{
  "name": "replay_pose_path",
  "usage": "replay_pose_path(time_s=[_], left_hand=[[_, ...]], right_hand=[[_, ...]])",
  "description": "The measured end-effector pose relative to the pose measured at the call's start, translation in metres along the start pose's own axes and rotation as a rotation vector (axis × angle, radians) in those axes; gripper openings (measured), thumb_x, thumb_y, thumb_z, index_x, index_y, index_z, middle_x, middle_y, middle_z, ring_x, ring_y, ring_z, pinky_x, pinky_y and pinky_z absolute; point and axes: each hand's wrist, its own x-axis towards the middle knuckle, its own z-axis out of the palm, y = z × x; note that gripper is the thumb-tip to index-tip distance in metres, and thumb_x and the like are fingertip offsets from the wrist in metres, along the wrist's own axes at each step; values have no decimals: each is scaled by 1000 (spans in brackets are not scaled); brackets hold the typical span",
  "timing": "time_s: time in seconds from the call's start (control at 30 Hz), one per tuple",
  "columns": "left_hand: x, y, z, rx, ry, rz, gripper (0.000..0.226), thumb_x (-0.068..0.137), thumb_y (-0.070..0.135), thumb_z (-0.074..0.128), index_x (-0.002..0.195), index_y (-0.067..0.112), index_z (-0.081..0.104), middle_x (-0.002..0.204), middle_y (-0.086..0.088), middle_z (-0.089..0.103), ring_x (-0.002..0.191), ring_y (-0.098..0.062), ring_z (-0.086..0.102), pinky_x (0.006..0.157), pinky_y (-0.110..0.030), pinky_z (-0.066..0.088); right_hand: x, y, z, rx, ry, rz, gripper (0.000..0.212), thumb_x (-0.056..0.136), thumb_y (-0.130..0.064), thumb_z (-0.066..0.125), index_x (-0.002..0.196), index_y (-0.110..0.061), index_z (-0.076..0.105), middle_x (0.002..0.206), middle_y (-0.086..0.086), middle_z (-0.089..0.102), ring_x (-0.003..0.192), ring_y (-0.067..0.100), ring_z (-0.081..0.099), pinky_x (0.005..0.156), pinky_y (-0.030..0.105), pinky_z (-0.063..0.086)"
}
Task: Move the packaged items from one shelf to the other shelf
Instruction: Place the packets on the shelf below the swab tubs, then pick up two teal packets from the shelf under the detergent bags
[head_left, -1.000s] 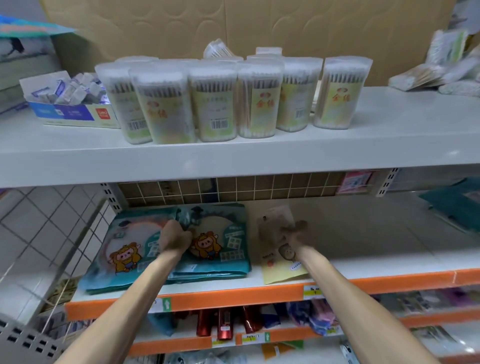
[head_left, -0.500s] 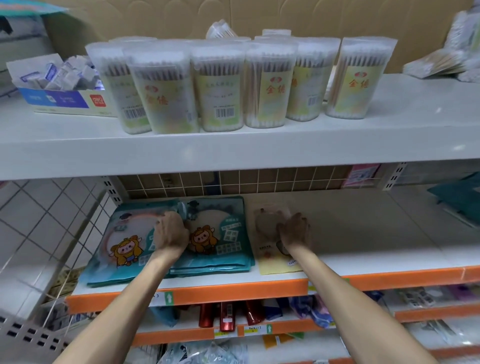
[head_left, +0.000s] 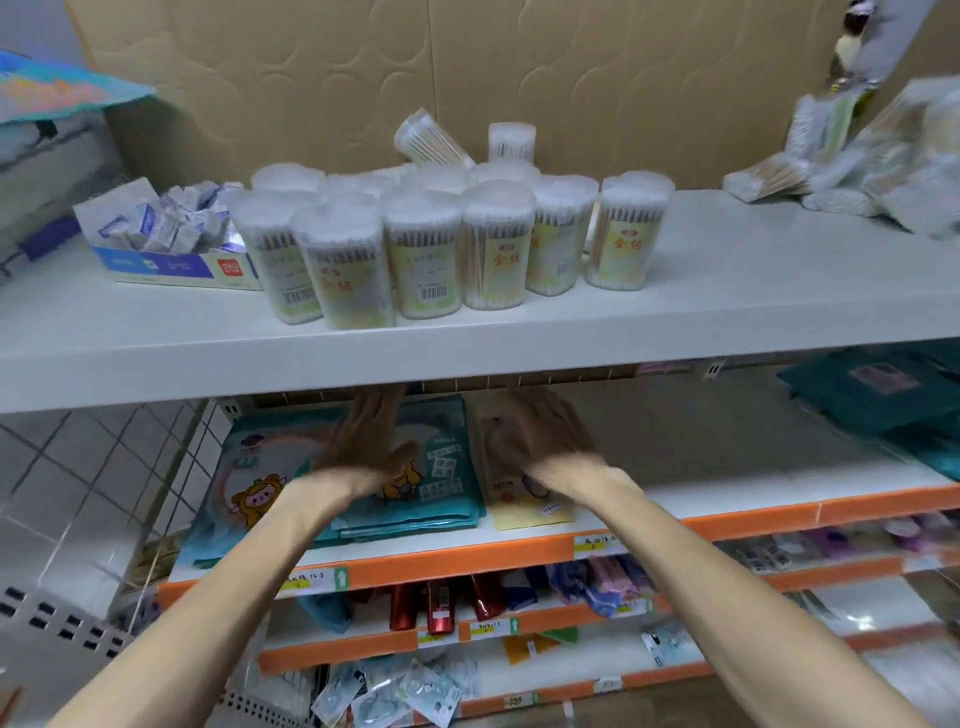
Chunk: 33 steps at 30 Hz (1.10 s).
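Observation:
A stack of teal cartoon packets (head_left: 441, 483) lies on the orange-edged middle shelf (head_left: 727, 519), with a flat yellow packet (head_left: 524, 512) beside it on the right. My left hand (head_left: 366, 441) hovers over the teal packets, fingers spread and straight, blurred by motion. Above the yellow packet my right hand (head_left: 540, 434) is also blurred, its fingers extended and holding nothing. Several clear tubs of cotton swabs (head_left: 452, 244) stand on the white upper shelf (head_left: 727, 291).
A blue-and-white box of small sachets (head_left: 166, 244) sits at the upper shelf's left. Bagged swab packs (head_left: 857, 171) pile at its right end. More teal packets (head_left: 883, 395) lie at the middle shelf's right. Red tubes (head_left: 441, 608) and loose packets fill lower shelves.
Both hands have lifted off the packets and risen toward the underside of the upper shelf, fingers opening. The camera view has tilted upward.

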Motion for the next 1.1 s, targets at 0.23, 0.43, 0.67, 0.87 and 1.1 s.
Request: replay_pose_path(time_s=[0.23, 0.43, 0.67, 0.87, 1.1], left_hand=[[-23, 5, -17, 298, 45, 331, 91, 87, 51, 55, 157, 21, 5, 162, -8, 15, 148, -32, 17, 118, -54, 23], [-54, 37, -23, 347, 120, 336, 88, 87, 50, 62, 156, 18, 17, 162, -5, 17, 146, -33, 23, 115, -54, 28], [-113, 63, -7, 346, 56, 281, 83, 91, 50, 56, 156, 23, 13, 162, -1, 17, 148, -29, 19, 116, -53, 26], [-155, 83, 8, 294, 28, 257, 81, 93, 46, 55, 157, 25, 10, 164, 6, 4, 151, -20, 4, 119, -52, 17], [-152, 115, -6, 315, 44, 357, 84, 92, 48, 56, 157, 26, 9, 164, 6, 5, 151, -20, 4, 119, -52, 19]], right_hand=[[-51, -13, -58, -189, -109, -19, 71, 99, -54, 40, 157, -28, 8, 165, 1, 7, 150, 23, 9, 120, 41, 17], [-96, -6, -67, -321, -18, -15, 68, 94, -61, 30, 151, -23, 29, 153, 5, 38, 138, 29, 34, 112, 46, 28], [-172, 16, -73, -246, 51, 28, 58, 100, -47, 34, 153, -23, 28, 159, -2, 28, 146, 23, 23, 115, 41, 23], [-231, 28, -67, -221, 33, 81, 57, 101, -44, 41, 153, -25, 27, 160, -3, 27, 147, 23, 22, 116, 43, 27], [-242, 15, -96, -293, 99, 50, 62, 98, -48, 46, 152, -25, 28, 160, -2, 27, 146, 24, 24, 116, 42, 25]])
